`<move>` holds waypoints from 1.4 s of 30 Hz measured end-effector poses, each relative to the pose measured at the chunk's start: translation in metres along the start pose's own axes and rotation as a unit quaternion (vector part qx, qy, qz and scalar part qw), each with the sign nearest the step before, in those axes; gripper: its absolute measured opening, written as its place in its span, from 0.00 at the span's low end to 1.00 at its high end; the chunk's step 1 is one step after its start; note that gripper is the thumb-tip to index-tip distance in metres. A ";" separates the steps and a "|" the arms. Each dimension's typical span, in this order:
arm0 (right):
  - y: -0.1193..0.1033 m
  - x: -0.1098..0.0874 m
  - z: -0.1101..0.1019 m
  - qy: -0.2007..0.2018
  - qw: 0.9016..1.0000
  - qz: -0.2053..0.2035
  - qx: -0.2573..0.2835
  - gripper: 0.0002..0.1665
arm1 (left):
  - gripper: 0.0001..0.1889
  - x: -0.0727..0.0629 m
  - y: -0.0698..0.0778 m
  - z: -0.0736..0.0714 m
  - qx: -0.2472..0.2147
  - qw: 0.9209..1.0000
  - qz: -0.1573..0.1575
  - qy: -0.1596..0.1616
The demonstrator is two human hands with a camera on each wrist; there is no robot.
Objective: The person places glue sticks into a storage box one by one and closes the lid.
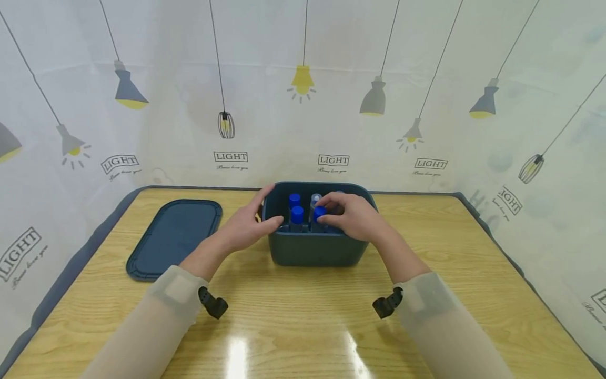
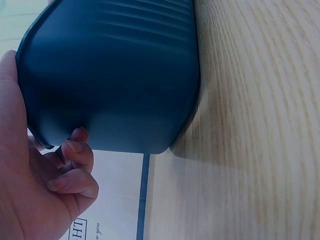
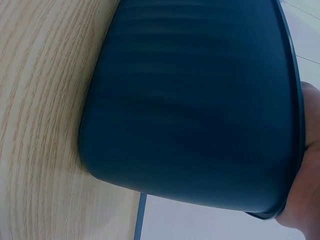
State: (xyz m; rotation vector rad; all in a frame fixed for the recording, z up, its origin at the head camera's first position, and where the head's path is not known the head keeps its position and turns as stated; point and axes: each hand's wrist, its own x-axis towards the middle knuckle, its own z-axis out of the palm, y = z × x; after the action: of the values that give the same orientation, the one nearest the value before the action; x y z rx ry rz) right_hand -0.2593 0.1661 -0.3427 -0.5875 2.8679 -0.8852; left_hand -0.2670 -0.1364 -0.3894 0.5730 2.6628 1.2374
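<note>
A dark teal storage bin (image 1: 317, 250) stands on the table with several bottles upright inside. My left hand (image 1: 243, 226) grips the bin's left rim, thumb over the edge and fingers along the outer side. In the left wrist view, curled fingers (image 2: 75, 187) lie by the bin's outer wall. Over the right part of the bin, my right hand (image 1: 352, 213) pinches the blue cap of a bottle (image 1: 320, 212) between thumb and forefinger. Left of it are two more blue-capped bottles, a front one (image 1: 296, 215) and a rear one (image 1: 294, 200). A clear-topped bottle (image 1: 316, 198) stands behind; the lower bodies are hidden.
A flat dark teal lid (image 1: 175, 239) lies on the wooden table (image 1: 293, 321) to the left of the bin. Behind the table hangs a pale cloth (image 1: 265, 84) printed with lamps, close to the bin's back.
</note>
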 end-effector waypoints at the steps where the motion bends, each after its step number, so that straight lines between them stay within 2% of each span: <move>1: 0.000 0.000 0.000 -0.001 1.000 0.000 0.001 0.20 | 0.49 0.000 0.000 0.000 0.000 1.000 0.000 0.000; 13: 0.000 0.000 0.000 0.002 1.000 0.004 0.003 0.20 | 0.49 -0.001 0.002 0.000 0.004 1.000 0.003 0.003; 32: 0.003 -0.003 0.001 0.044 0.998 -0.017 0.042 0.22 | 0.49 0.001 -0.001 -0.001 0.007 1.000 -0.004 -0.002; 37: 0.002 -0.004 0.000 0.072 0.995 -0.021 0.064 0.22 | 0.49 0.001 -0.001 -0.002 0.006 1.000 -0.002 0.001; 42: 0.006 -0.007 -0.004 0.138 0.985 -0.051 0.092 0.23 | 0.49 0.001 -0.002 0.000 0.008 1.000 0.000 0.000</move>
State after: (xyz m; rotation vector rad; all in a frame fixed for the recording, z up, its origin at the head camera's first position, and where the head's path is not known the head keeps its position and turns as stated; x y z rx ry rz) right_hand -0.2551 0.1755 -0.3426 -0.6434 2.9652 -1.3286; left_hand -0.2688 -0.1369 -0.3904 0.5741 2.6753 1.2184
